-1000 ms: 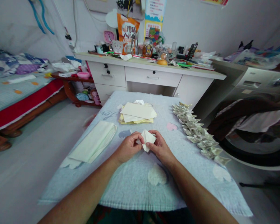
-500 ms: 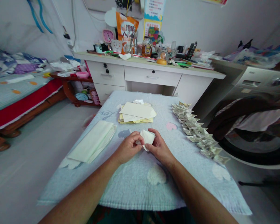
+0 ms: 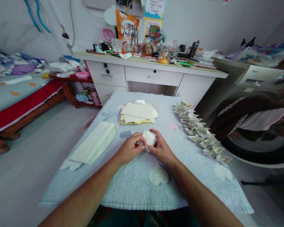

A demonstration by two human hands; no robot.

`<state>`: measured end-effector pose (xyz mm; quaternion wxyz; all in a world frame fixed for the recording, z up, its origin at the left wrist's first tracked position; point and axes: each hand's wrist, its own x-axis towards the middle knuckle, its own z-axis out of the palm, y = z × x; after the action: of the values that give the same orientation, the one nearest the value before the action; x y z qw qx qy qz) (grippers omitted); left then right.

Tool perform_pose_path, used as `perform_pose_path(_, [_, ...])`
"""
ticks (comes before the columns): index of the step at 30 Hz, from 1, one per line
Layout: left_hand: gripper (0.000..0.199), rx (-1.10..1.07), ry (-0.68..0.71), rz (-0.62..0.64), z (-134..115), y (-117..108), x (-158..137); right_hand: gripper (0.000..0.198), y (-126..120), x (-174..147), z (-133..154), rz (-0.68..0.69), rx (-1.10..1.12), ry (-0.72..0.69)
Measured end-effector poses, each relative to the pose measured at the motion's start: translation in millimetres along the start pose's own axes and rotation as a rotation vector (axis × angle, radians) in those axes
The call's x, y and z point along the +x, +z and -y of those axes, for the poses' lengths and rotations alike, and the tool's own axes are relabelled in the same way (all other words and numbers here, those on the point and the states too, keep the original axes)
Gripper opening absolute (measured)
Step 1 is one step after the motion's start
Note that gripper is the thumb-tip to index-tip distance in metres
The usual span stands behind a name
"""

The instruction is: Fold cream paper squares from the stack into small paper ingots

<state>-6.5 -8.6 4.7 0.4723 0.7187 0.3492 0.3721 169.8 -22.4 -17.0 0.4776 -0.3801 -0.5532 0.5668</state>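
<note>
Between my hands is a small folded piece of cream paper [image 3: 149, 138], held just above the cloth-covered table. My left hand [image 3: 132, 146] pinches its left and lower edge with thumb and forefinger. On the other side, my right hand [image 3: 162, 148] grips it, thumb at the lower corner and fingers behind the right edge. Beyond the hands lies a stack of cream and yellow paper sheets [image 3: 138, 111]. To the left rests a folded pile of pale green-white paper [image 3: 94, 143]. Several folded paper pieces with pointed tips [image 3: 195, 129] stand in rows at the right.
A pale blue patterned cloth [image 3: 132, 192] covers the table. Behind it stands a white desk [image 3: 153, 77] crowded with jars, a snack bag [image 3: 126, 30] and a pink clock [image 3: 108, 35]. A washing machine [image 3: 257, 78] is at the right, a bed [image 3: 21, 91] at the left.
The paper's lower tip has shifted slightly between my thumbs. Both hands keep their hold in nearly the same place; the whole view has moved a little.
</note>
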Motion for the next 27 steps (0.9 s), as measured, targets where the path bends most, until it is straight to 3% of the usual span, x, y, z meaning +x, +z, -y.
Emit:
perform_pose_path(10, [0.005,0.006,-0.014,-0.007,-2,2,-1,0.085,-2,-1,6,0.021,-0.128,0.026])
perform_pose_path(14, [0.004,-0.074,-0.097,-0.020,7,4,1,0.080,-3,0,3,0.024,-0.059,0.024])
perform_pose_path(19, [0.021,-0.297,-0.193,-0.086,11,3,5,0.057,-8,1,6,-0.028,0.020,-0.004])
perform_pose_path(25, [0.022,-0.413,-0.262,-0.141,4,1,5,0.062,-6,-4,19,-0.074,-0.487,-0.301])
perform_pose_path(27, [0.023,-0.436,-0.292,-0.141,4,1,4,0.054,-3,-6,22,-0.063,-0.606,-0.370])
